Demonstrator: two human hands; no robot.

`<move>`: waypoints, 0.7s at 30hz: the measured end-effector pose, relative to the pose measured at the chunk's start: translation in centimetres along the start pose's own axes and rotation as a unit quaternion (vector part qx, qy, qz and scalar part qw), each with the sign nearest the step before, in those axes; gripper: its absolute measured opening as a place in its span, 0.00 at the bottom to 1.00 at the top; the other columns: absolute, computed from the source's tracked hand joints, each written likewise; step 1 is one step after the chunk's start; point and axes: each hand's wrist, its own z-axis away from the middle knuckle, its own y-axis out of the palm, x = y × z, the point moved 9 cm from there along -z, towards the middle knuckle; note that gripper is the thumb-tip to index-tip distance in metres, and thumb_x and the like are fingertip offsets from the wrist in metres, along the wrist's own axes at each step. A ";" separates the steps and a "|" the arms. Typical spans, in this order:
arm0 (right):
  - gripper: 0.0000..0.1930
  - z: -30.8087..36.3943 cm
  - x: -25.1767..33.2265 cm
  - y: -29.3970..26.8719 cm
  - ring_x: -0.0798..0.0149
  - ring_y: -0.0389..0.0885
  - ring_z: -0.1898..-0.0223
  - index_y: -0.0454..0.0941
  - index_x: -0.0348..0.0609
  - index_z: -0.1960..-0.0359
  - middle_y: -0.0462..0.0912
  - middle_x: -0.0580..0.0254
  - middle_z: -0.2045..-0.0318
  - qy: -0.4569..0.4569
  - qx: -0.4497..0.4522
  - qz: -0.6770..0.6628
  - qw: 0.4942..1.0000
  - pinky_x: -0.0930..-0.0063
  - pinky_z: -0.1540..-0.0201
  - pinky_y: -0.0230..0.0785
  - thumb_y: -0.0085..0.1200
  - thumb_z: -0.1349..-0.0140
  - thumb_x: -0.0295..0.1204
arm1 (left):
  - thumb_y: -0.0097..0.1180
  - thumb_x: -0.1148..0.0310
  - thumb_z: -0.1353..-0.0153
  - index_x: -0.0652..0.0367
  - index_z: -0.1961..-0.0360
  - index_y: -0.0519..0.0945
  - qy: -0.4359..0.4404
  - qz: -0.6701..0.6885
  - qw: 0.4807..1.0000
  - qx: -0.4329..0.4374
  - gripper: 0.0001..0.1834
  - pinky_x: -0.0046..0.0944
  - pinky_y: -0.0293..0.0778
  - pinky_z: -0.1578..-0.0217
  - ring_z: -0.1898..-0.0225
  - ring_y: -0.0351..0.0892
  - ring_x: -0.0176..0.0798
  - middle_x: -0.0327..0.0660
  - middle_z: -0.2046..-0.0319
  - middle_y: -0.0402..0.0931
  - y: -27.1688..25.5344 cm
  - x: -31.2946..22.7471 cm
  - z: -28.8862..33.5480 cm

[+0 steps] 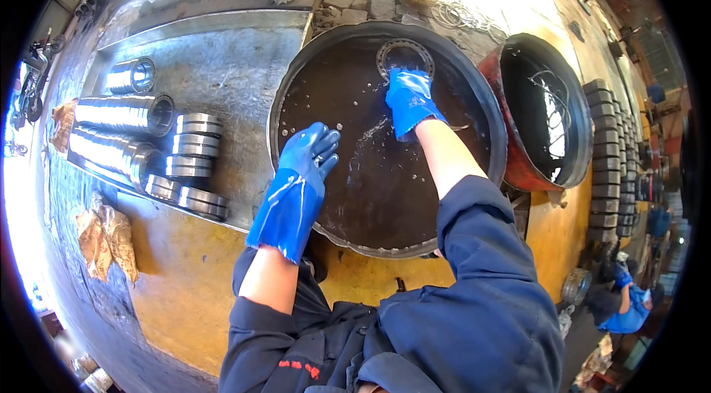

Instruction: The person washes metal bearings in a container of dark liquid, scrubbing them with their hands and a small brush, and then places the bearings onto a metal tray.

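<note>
A wide round metal tub holds dark liquid with bubbles on its surface. At its far side lies a dark bearing ring with small marks around its rim. My right hand, in a long blue rubber glove, grips the near edge of the ring; its fingertips are partly hidden. My left hand, in a matching wet glove, is over the left part of the tub with its fingers stretched out. A small shiny spot shows by its fingers; I cannot tell what it is.
Left of the tub, a metal tray bears rows of shiny bearing rings and short stacks. A red-sided drum with dark liquid stands right. Crumpled brown paper lies left. Another person is far right.
</note>
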 end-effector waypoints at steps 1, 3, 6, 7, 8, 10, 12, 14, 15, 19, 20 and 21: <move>0.16 -1.0 -0.3 0.1 0.49 0.90 0.43 0.90 0.47 0.48 0.91 0.51 0.46 0.014 -0.004 -0.021 1.000 0.52 0.42 0.81 0.65 0.36 0.34 | 0.60 0.56 0.24 0.53 0.42 0.81 -0.021 0.000 1.000 0.014 0.17 0.50 0.75 0.37 0.36 0.82 0.48 0.49 0.40 0.84 0.1 0.6 -0.4; 0.17 -2.3 -0.8 1.0 0.46 0.90 0.45 0.90 0.46 0.48 0.91 0.49 0.48 0.026 0.033 -0.034 0.999 0.51 0.42 0.82 0.67 0.39 0.33 | 0.61 0.55 0.25 0.54 0.41 0.81 -0.035 -0.011 0.999 0.007 0.19 0.51 0.73 0.35 0.35 0.81 0.48 0.48 0.40 0.84 0.7 1.1 0.1; 0.16 -3.7 -1.3 2.4 0.49 0.90 0.43 0.91 0.53 0.45 0.91 0.55 0.45 0.064 0.065 -0.023 0.996 0.53 0.42 0.83 0.64 0.33 0.32 | 0.61 0.54 0.25 0.54 0.39 0.79 -0.055 -0.016 0.998 0.010 0.22 0.52 0.71 0.34 0.33 0.79 0.49 0.48 0.39 0.83 1.1 2.2 0.1; 0.15 -3.6 -1.3 2.4 0.49 0.90 0.44 0.91 0.53 0.45 0.91 0.55 0.45 0.077 0.066 -0.024 0.995 0.53 0.42 0.84 0.65 0.33 0.33 | 0.61 0.53 0.25 0.55 0.38 0.79 -0.057 -0.020 0.998 0.010 0.22 0.52 0.71 0.34 0.33 0.79 0.49 0.49 0.39 0.83 1.1 2.6 -0.2; 0.15 -3.4 -1.5 2.4 0.49 0.90 0.44 0.91 0.53 0.45 0.91 0.56 0.45 0.091 0.068 -0.024 0.993 0.53 0.43 0.84 0.65 0.33 0.33 | 0.61 0.53 0.25 0.55 0.38 0.78 -0.061 -0.024 0.998 0.011 0.23 0.52 0.71 0.34 0.33 0.78 0.49 0.49 0.38 0.82 1.1 3.1 -0.3; 0.14 -2.3 1.1 1.5 0.51 0.91 0.45 0.92 0.55 0.47 0.92 0.57 0.47 0.053 0.094 -0.010 0.994 0.54 0.46 0.85 0.66 0.33 0.34 | 0.61 0.51 0.25 0.57 0.35 0.77 -0.060 -0.035 0.998 -0.009 0.26 0.52 0.70 0.32 0.32 0.77 0.49 0.50 0.36 0.80 0.3 2.9 -0.4; 0.14 -1.2 2.7 1.5 0.51 0.91 0.45 0.92 0.55 0.47 0.92 0.57 0.48 0.038 0.091 0.003 0.995 0.54 0.47 0.85 0.65 0.33 0.34 | 0.61 0.50 0.25 0.58 0.33 0.75 -0.064 -0.045 0.997 -0.024 0.29 0.53 0.68 0.31 0.31 0.76 0.50 0.50 0.34 0.78 -0.1 3.1 -0.4; 0.14 0.5 3.7 1.3 0.49 0.91 0.46 0.92 0.53 0.47 0.92 0.55 0.49 0.028 0.093 -0.008 0.995 0.52 0.47 0.85 0.64 0.33 0.32 | 0.60 0.47 0.25 0.61 0.28 0.71 -0.072 -0.056 0.995 -0.039 0.35 0.53 0.66 0.29 0.28 0.73 0.52 0.52 0.31 0.75 -0.9 3.8 -1.2; 0.14 1.0 1.2 2.7 0.48 0.91 0.46 0.92 0.52 0.48 0.92 0.54 0.50 0.066 0.088 -0.059 0.992 0.52 0.48 0.85 0.66 0.35 0.31 | 0.60 0.46 0.25 0.62 0.25 0.68 -0.085 -0.063 0.994 -0.029 0.38 0.53 0.65 0.28 0.27 0.71 0.53 0.53 0.30 0.74 0.3 5.0 -1.7; 0.13 5.3 6.0 3.0 0.47 0.93 0.54 0.93 0.48 0.56 0.93 0.51 0.58 -0.059 0.034 -0.067 0.995 0.50 0.55 0.85 0.70 0.44 0.31 | 0.56 0.38 0.26 0.65 0.18 0.55 -0.118 -0.068 0.990 -0.026 0.50 0.56 0.57 0.22 0.19 0.58 0.56 0.58 0.20 0.60 -1.4 6.1 -2.0; 0.12 6.4 6.8 3.2 0.47 0.93 0.56 0.93 0.48 0.58 0.93 0.51 0.60 -0.058 0.043 -0.078 0.994 0.49 0.57 0.85 0.70 0.44 0.30 | 0.55 0.37 0.26 0.66 0.18 0.55 -0.128 -0.066 0.989 -0.035 0.52 0.56 0.56 0.21 0.19 0.57 0.57 0.59 0.20 0.59 -1.6 6.6 -1.6; 0.11 7.4 7.2 3.7 0.46 0.93 0.57 0.93 0.47 0.60 0.93 0.51 0.61 -0.061 0.064 -0.087 0.992 0.49 0.58 0.85 0.70 0.46 0.30 | 0.55 0.35 0.27 0.67 0.18 0.54 -0.139 -0.065 0.987 -0.044 0.53 0.57 0.54 0.21 0.18 0.56 0.57 0.59 0.20 0.58 -1.5 7.1 -1.4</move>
